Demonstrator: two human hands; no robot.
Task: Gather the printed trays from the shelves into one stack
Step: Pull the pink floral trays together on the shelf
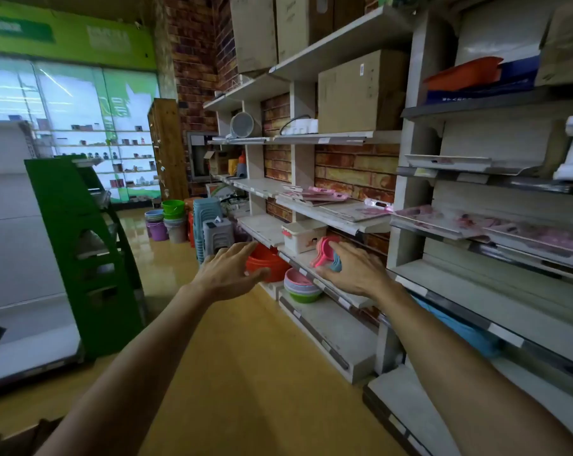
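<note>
**Both hands free, reaching toward the tray shelves**

Neither hand holds anything. The left hand (230, 269) is spread wide, fingers apart, in the air over the aisle. The right hand (355, 273) is open too, palm down, fingers loosely extended in front of a clutch of pink and blue scoops (327, 255); whether it touches them cannot be told.

Take the white storage box (303, 235) as the landmark. The nearer printed trays (314, 195) lie flat on the shelf above it, a loose pink-patterned pile, with another tray (357, 213) beside them to the right. More trays (476, 225) lie further right of the box, past the white upright (410, 192), overlapping along that shelf.

The step looks like the first reach, so both hands need to rise past the box's shelf. A good approach would be to slide one hand under the pile's front edge, steady it on top with the other, and draw it out level so the loose trays do not fan apart. The overlapping trays further right would probably go best on top, squared up.
</note>
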